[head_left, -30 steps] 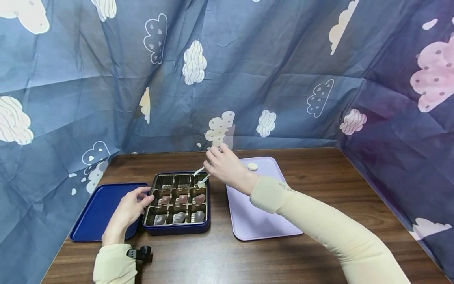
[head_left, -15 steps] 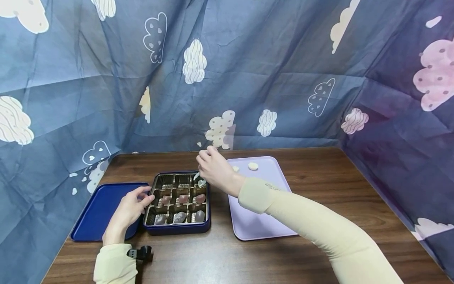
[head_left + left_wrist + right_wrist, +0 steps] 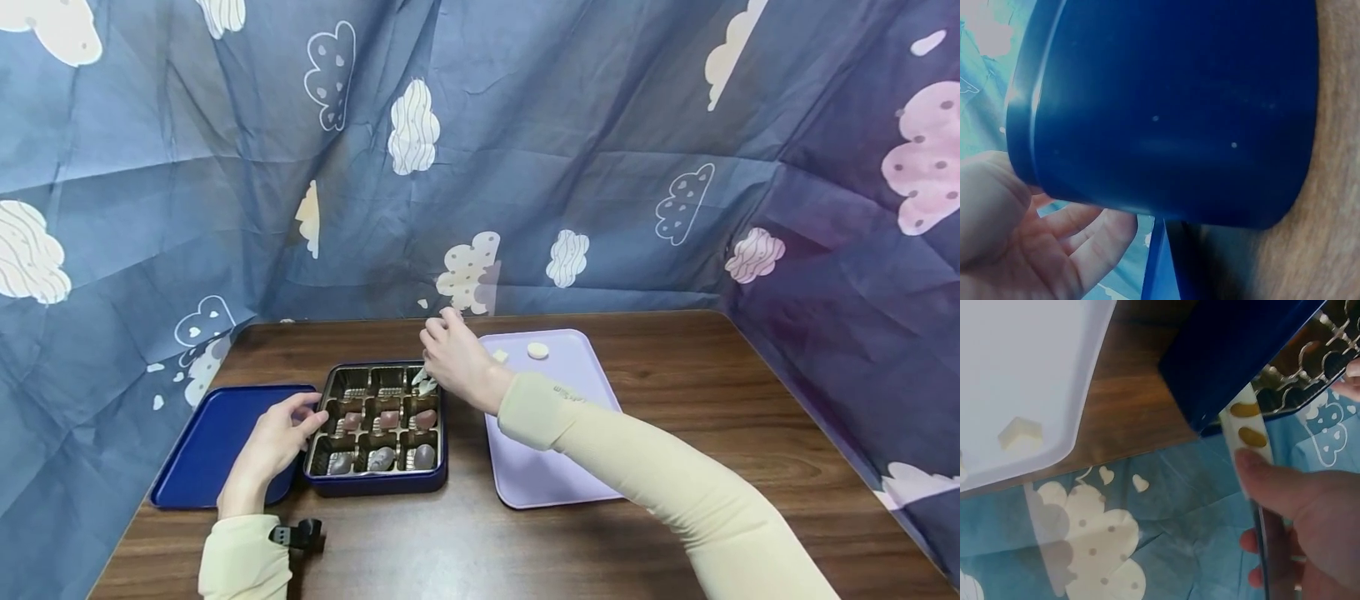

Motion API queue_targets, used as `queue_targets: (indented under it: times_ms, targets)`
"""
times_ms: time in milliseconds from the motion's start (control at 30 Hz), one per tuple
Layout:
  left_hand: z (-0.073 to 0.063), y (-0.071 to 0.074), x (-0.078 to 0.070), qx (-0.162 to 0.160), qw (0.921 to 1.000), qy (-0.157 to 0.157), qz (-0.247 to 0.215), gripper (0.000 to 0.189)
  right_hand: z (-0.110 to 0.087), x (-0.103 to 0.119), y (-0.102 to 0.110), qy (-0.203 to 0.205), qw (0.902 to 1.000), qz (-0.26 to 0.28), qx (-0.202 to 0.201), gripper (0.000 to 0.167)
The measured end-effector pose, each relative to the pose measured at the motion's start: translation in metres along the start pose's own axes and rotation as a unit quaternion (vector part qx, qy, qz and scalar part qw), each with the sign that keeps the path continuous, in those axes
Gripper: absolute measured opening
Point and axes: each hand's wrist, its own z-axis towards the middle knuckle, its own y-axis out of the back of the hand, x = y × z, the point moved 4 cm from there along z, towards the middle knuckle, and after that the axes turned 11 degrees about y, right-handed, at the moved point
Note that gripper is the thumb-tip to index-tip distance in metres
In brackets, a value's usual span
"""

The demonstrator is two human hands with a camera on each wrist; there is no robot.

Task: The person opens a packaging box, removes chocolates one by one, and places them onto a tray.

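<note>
A dark blue tin (image 3: 378, 483) holds a gold divider tray with several compartments. Reddish-brown chocolates (image 3: 388, 420) fill its middle row and darker grey-brown chocolates (image 3: 381, 459) the front row. My left hand (image 3: 273, 437) holds the tin's left side, thumb at the rim and fingers against the outer wall. Above the back right corner, my right hand (image 3: 457, 358) grips white tongs (image 3: 1249, 428). Their tips reach down into the back right compartment; whether a piece sits between them is too small to tell. The other two back compartments show no chocolate.
A lilac tray (image 3: 551, 479) lies right of the tin, with two cream-white pieces, one round (image 3: 537, 351) and one angular (image 3: 1020, 434), near its back edge. A blue lid (image 3: 217, 442) lies left of the tin. A cloud-patterned cloth (image 3: 600, 167) hangs behind the wooden table (image 3: 675, 367).
My right hand has moved left and slightly down, bringing the tong tips lower into the back right compartment and closer together. The angular white piece has come into sight. The left hand stays put.
</note>
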Motion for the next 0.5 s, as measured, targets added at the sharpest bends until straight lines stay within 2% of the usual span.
queue_targets:
  times_ms: [267, 500]
  targets:
    - [-0.001, 0.0, -0.001, 0.003, 1.0, 0.001, -0.001, 0.043, 0.0, 0.01, -0.011, -0.002, 0.999, 0.038, 0.023, 0.032]
    - [0.0, 0.001, -0.001, 0.001, 1.0, 0.0, 0.001, 0.043, 0.0, 0.014, -0.016, -0.029, 0.9985, 0.046, -0.009, 0.032]
